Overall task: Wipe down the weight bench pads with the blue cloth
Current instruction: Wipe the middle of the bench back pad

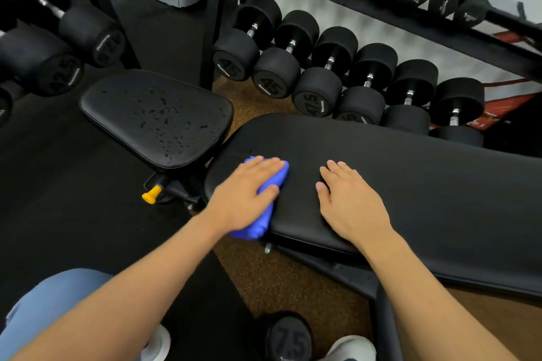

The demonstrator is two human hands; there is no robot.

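Two hands, fingers (265, 165) straight, on one back pad (416, 184) — left hand (242, 199) atop one blue cloth (254, 230), right hand (350, 204) bare

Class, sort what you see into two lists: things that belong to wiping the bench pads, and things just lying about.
In the job: cloth, under the left hand; back pad, with the right hand flat on it; seat pad, wet with drops.
Lying about: racked dumbbells; floor dumbbell.

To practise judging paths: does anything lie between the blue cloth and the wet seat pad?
Nothing visible does. The left hand presses the blue cloth on the back pad; only a gap separates it from the seat pad.
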